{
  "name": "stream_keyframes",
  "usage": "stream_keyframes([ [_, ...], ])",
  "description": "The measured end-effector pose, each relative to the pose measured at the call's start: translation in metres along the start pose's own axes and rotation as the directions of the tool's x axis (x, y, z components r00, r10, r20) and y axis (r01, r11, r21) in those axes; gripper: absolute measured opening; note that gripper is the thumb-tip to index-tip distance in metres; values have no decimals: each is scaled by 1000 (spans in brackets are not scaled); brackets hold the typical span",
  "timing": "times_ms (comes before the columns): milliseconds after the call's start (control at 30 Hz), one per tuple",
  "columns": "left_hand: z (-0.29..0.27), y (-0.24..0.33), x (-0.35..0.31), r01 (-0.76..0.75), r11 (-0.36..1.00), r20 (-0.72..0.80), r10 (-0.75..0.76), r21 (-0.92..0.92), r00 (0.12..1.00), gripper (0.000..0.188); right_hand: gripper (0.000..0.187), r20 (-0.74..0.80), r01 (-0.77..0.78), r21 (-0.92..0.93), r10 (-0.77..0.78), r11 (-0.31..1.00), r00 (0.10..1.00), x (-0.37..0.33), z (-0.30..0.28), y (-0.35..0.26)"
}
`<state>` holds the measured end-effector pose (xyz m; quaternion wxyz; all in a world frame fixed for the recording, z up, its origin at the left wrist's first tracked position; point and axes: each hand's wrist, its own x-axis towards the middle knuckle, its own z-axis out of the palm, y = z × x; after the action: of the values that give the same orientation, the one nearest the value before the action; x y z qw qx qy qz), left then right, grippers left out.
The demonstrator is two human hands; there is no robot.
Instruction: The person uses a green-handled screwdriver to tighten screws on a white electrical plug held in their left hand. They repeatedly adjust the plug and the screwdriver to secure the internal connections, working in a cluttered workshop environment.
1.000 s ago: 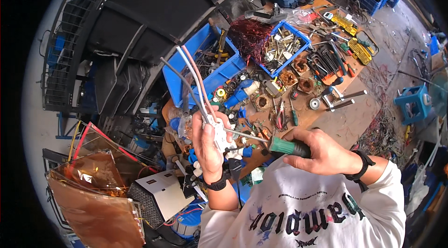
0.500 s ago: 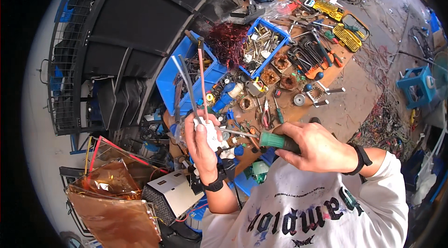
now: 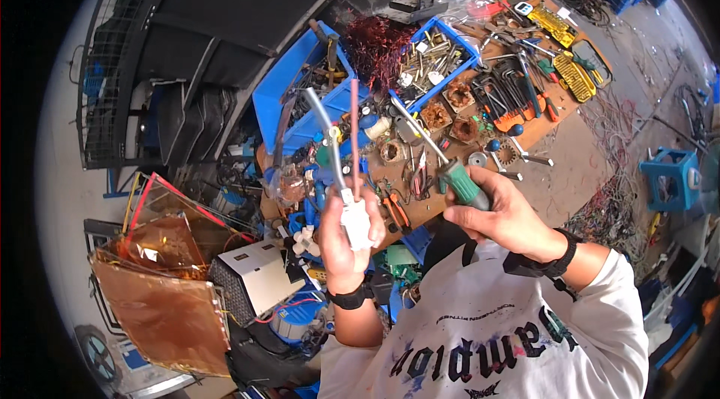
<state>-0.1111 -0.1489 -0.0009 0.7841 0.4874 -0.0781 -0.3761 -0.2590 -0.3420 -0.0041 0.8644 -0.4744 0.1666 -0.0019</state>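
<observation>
My left hand [image 3: 337,249] is closed around a small white block [image 3: 357,225], held up over the near side of the workbench. A bent grey tube [image 3: 319,115] and a straight pink rod [image 3: 355,129] stick up from the block's top. My right hand [image 3: 514,219] grips a screwdriver [image 3: 465,185] by its green and black handle. Its steel shaft slants up and to the left, and the tip is apart from the block. Below, pliers with orange handles [image 3: 395,208] lie on the bench between my hands.
The wooden workbench [image 3: 566,151] bears a blue bin of metal parts [image 3: 439,61], another blue bin [image 3: 274,99], red wire tangle [image 3: 377,54], hex keys [image 3: 501,95] and a yellow bit case [image 3: 574,76]. A blue stool [image 3: 670,178] stands right; a white box [image 3: 259,279] sits lower left.
The screwdriver has come away from the white block and now points up and left instead of at it. My left hand has moved slightly right and down with the block. The view has shifted.
</observation>
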Motion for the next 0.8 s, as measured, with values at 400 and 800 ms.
stream_keyframes([
  [400,-46,22,-36,111,994,276,-111,16,955,38,25,-25,112,115,-110,987,994,64,101,15],
  [800,-147,63,-43,197,977,505,-128,-86,854,42,22,-248,373,33,-354,927,902,96,189,29],
])
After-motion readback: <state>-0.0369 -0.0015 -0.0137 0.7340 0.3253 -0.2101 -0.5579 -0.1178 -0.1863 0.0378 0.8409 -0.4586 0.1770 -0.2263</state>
